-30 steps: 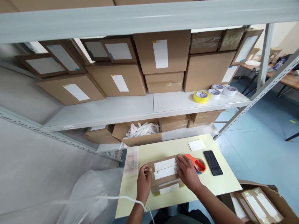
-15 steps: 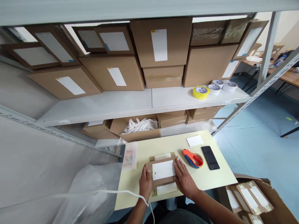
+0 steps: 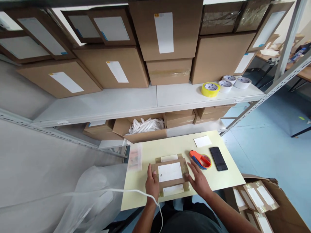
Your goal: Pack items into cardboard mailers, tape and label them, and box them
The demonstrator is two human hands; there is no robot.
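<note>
A flattened cardboard box [image 3: 170,173] with white labels lies on the pale yellow table [image 3: 225,181] in front of me. My left hand [image 3: 152,183] rests flat against its left edge, fingers out. On the opposite edge lies my right hand [image 3: 198,177], fingers spread and pressing down. Neither hand grips anything. A red and blue tape dispenser [image 3: 200,160] sits just beyond my right hand.
A black phone [image 3: 218,158] and a white card [image 3: 202,141] lie on the table's right part. Shelves behind hold labelled cardboard boxes [image 3: 170,32] and tape rolls [image 3: 210,89]. An open carton of flat boxes [image 3: 257,197] stands lower right; a clear plastic bag [image 3: 97,191] hangs left.
The cardboard piece was opened out and pressed flat on the table. Both hands slid outward to its left and right edges. The camera tilted down slightly.
</note>
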